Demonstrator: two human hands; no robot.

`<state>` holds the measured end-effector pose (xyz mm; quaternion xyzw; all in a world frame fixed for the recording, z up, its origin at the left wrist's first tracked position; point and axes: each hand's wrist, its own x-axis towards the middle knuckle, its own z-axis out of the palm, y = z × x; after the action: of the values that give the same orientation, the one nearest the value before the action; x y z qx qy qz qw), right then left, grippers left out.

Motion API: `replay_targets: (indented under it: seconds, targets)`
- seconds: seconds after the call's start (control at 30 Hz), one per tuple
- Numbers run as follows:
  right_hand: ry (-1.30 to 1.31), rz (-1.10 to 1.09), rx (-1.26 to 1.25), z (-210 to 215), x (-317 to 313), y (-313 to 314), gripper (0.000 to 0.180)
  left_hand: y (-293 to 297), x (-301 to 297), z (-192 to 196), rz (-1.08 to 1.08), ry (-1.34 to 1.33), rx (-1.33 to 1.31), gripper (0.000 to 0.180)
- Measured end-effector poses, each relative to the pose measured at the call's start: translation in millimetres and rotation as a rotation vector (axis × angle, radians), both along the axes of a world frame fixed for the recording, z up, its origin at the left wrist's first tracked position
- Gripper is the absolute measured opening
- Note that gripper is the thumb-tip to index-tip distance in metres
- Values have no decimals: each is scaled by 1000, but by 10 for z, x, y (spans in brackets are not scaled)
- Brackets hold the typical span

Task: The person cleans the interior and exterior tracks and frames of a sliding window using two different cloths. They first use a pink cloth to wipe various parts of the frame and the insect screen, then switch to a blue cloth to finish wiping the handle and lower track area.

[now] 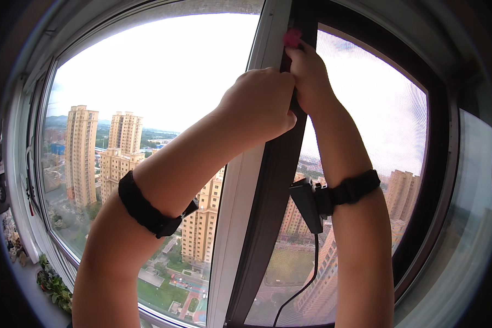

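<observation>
High up, my right hand (310,74) reaches along the dark screen frame (273,191), its fingers closed on a small pinkish-red thing (292,38). That piece is soft-looking and blurred, so its kind is unclear; it presses near the top of the frame's upright. Just below and to the left, my left hand (262,104) is curled into a fist against the same dark upright. Its fingertips are hidden behind the frame's edge, and it appears to grip that edge. Beside it runs the white window post (238,191).
Black straps hold small devices on both forearms; a black cable (315,268) hangs from the right device (307,205). A mesh screen (366,131) fills the dark frame. Large window glass (164,76) is on the left, with tall buildings outside. Potted plants (53,284) stand at lower left.
</observation>
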<state>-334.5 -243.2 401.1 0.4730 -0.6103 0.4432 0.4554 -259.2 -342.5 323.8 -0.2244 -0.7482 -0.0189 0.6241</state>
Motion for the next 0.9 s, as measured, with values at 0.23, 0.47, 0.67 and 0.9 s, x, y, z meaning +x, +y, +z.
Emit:
replay_targets:
  seconds: [0.23, 0.47, 0.67, 0.9]
  targets:
    - [-191, 486, -385, 599, -274, 331, 39, 160, -78, 233, 428, -140, -34, 18]
    - [430, -444, -133, 1340, 29, -32, 44, 153, 78, 189, 411, -163, -38, 10]
    - [174, -256, 6, 1033, -131, 153, 43, 65, -3, 326, 422, -251, -70, 15]
    - [232, -371, -341, 1072, 200, 591, 38, 369, 200, 637, 624, -380, -25, 16]
